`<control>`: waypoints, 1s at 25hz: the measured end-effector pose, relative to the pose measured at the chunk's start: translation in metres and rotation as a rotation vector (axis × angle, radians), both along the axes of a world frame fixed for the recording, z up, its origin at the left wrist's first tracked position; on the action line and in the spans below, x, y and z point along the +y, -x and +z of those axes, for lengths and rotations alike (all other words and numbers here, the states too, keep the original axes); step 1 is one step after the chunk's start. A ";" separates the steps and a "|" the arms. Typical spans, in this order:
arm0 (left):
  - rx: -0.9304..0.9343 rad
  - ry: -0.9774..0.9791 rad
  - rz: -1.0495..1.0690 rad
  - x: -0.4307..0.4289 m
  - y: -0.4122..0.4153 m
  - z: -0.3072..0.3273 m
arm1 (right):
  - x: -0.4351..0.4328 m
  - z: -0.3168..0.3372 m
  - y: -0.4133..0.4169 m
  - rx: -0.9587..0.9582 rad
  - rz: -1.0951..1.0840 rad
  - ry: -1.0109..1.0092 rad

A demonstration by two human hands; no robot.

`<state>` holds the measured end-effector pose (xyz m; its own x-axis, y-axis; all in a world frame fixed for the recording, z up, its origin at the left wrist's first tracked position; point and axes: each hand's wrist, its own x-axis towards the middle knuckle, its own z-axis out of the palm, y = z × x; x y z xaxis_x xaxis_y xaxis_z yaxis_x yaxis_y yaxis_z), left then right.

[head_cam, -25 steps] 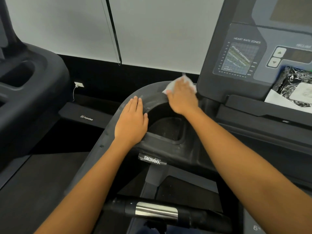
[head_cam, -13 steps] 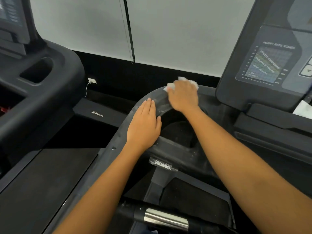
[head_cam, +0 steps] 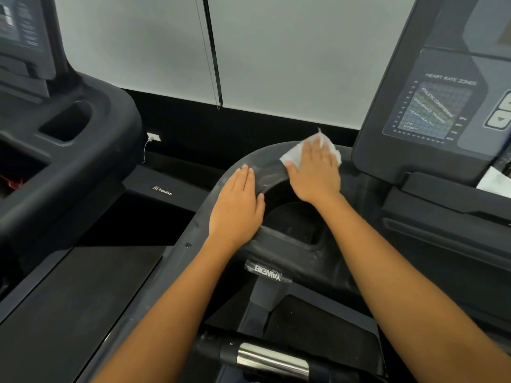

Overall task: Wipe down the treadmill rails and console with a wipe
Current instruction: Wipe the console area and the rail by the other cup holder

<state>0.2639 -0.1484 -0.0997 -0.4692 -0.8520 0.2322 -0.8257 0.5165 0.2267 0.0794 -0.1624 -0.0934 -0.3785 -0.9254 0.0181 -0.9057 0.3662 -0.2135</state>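
The curved console rim (head_cam: 265, 162) carries a white wipe (head_cam: 294, 155) at its far side, under the right hand (head_cam: 315, 174). The left hand (head_cam: 237, 209) lies flat at left.

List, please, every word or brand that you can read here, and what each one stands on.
"HEART RATE ZONES": heading of the chart on the console.
"ATHLETIC CONDITIONING", "ENDURANCE TRAINING", "HEART HEALTHY", "LOW INTENSITY": bands inside that chart.
"impulse": black cover of the neighbouring machine.
"BIGWAY", upside down: label below the cup holder; its smaller word is unreadable.
Chart axis figures and the far-left screen: too blurred to read.
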 end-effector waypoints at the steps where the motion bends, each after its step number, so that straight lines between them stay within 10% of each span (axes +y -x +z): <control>1: -0.004 -0.002 0.001 0.000 0.000 0.000 | 0.009 0.000 -0.002 -0.025 -0.053 -0.024; 10: -0.012 -0.021 0.006 -0.001 0.001 0.000 | 0.066 0.019 -0.016 -0.089 -0.255 0.136; 17: 0.037 -0.053 -0.021 0.000 -0.002 0.003 | 0.044 0.019 -0.042 -0.015 0.142 0.120; 25: 0.034 -0.053 -0.009 0.000 -0.003 0.002 | 0.056 0.034 -0.002 -0.108 -0.213 0.090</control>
<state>0.2671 -0.1487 -0.0979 -0.4697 -0.8592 0.2029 -0.8122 0.5106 0.2820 0.0814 -0.1067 -0.0595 -0.5686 -0.8213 0.0460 -0.7806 0.5212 -0.3450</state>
